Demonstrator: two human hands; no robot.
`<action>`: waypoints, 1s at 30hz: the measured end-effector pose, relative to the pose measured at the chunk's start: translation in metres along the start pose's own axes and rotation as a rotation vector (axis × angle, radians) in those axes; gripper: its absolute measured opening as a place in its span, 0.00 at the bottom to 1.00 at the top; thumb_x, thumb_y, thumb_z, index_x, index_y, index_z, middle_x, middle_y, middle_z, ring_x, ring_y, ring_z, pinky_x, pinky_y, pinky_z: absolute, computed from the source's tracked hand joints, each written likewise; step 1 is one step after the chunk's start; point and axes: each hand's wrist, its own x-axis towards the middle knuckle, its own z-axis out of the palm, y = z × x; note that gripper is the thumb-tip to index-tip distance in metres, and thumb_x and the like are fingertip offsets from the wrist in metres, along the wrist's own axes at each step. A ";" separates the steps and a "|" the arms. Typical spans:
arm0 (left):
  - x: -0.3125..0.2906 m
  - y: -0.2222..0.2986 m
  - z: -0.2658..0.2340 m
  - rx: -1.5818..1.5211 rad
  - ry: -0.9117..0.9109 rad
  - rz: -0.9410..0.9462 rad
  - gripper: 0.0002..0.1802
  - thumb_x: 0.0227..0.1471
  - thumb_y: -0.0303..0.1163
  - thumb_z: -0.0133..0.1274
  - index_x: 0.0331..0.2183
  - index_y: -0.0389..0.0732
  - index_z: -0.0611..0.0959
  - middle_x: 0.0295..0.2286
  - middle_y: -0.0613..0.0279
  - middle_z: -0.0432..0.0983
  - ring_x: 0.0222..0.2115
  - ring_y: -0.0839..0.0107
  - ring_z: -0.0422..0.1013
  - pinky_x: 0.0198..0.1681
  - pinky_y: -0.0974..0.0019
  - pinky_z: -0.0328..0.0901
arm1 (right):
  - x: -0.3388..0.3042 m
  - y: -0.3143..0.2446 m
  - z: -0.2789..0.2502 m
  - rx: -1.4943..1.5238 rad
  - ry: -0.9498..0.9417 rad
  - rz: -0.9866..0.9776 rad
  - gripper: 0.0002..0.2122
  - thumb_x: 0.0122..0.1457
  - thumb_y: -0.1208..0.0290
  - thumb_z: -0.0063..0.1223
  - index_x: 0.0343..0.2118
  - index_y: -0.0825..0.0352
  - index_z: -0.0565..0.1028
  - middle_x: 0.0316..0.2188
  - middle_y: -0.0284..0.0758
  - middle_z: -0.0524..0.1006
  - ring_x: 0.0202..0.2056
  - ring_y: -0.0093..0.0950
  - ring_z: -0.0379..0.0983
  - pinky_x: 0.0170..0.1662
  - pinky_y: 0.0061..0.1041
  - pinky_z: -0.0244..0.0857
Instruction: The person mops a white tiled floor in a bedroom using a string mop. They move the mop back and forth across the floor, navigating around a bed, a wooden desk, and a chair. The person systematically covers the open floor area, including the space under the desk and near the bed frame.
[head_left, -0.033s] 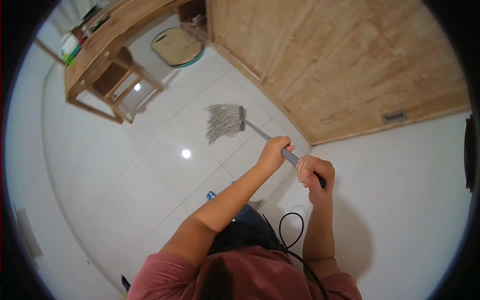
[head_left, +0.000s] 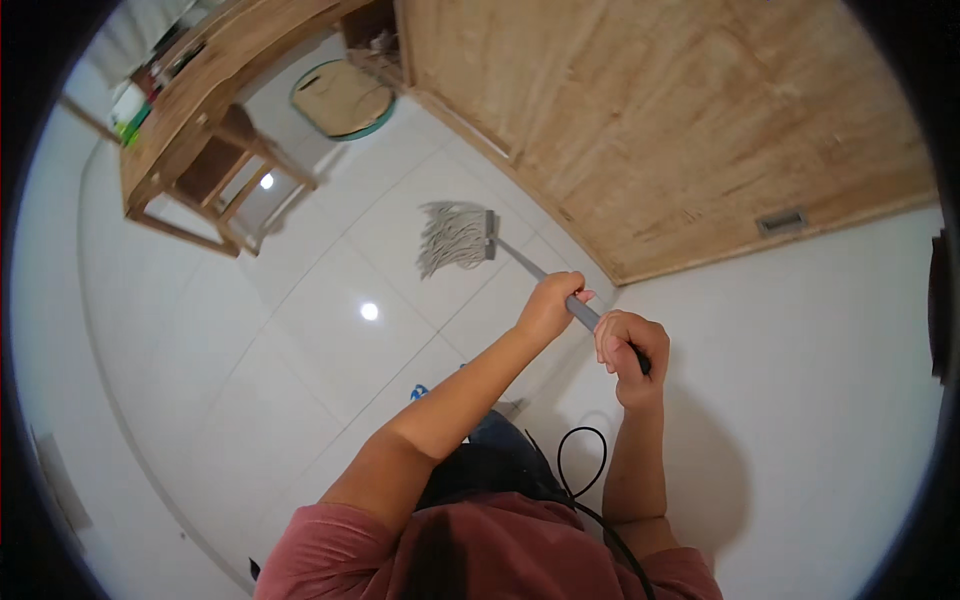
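The left hand (head_left: 552, 303) is wrapped around the grey shaft of a string mop (head_left: 520, 262), fingers curled closed about it partway along, with the thumb side toward the upper right. The right hand (head_left: 632, 348) is clamped farther up the same shaft, near its black end grip (head_left: 643, 362), which shows just past the curled fingers; a short length of grey shaft runs bare between the two hands. From the left hand the shaft slants away up and to the left, down to the mop's grey clamp bar (head_left: 490, 235). There the pale grey strands (head_left: 455, 242) fan out leftward over the white floor tiles (head_left: 395, 270), near the foot of a large wooden panel (head_left: 680, 120) and well apart from the wearer's feet. Close to the arms are the reddish-pink shirt (head_left: 510, 545), a black cable (head_left: 605, 452) looping beside the right forearm, and a bit of blue footwear (head_left: 420, 392) showing past the left forearm. The wooden panel, with a small recessed metal pull (head_left: 782, 222) low on its face, meets a white wall (head_left: 830, 400) at the right. Beyond the strands, at the upper left, a wooden stool (head_left: 240, 180) stands by a wooden desk (head_left: 165, 125). Between the desk and the panel lies a flat, rounded tan piece with a teal rim (head_left: 345, 98), its kind unclear.
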 end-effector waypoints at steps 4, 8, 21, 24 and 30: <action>0.012 0.012 0.076 -0.152 -0.284 0.026 0.12 0.44 0.25 0.56 0.21 0.33 0.68 0.19 0.49 0.67 0.23 0.57 0.65 0.29 0.61 0.62 | -0.027 -0.017 -0.032 -0.181 0.365 0.168 0.09 0.49 0.79 0.39 0.14 0.66 0.61 0.10 0.28 0.59 0.15 0.19 0.54 0.23 0.20 0.53; -0.004 0.027 0.125 -0.380 -0.489 0.007 0.08 0.38 0.21 0.54 0.24 0.35 0.70 0.22 0.51 0.69 0.26 0.60 0.67 0.32 0.64 0.64 | -0.049 -0.020 -0.052 -0.244 0.536 0.203 0.09 0.50 0.79 0.38 0.15 0.66 0.61 0.11 0.28 0.59 0.16 0.17 0.54 0.23 0.19 0.52; -0.070 0.040 0.096 -0.343 -0.555 0.004 0.12 0.46 0.27 0.54 0.21 0.34 0.68 0.18 0.51 0.65 0.20 0.61 0.62 0.28 0.62 0.61 | -0.107 -0.017 0.005 -0.087 0.614 -0.079 0.09 0.52 0.77 0.41 0.16 0.64 0.60 0.10 0.28 0.60 0.15 0.18 0.53 0.22 0.21 0.46; -0.088 0.044 0.053 -0.193 -0.486 0.023 0.13 0.47 0.28 0.54 0.21 0.33 0.67 0.18 0.47 0.66 0.21 0.52 0.64 0.27 0.58 0.60 | -0.115 -0.023 0.032 0.053 0.548 -0.174 0.10 0.53 0.74 0.44 0.17 0.64 0.60 0.10 0.29 0.61 0.14 0.20 0.52 0.22 0.23 0.47; -0.112 0.015 -0.049 0.049 -0.405 0.091 0.15 0.47 0.29 0.55 0.19 0.34 0.67 0.18 0.44 0.66 0.22 0.45 0.64 0.26 0.54 0.59 | -0.109 -0.017 0.108 0.224 0.411 -0.286 0.13 0.52 0.73 0.45 0.13 0.64 0.60 0.10 0.29 0.62 0.14 0.23 0.56 0.23 0.26 0.50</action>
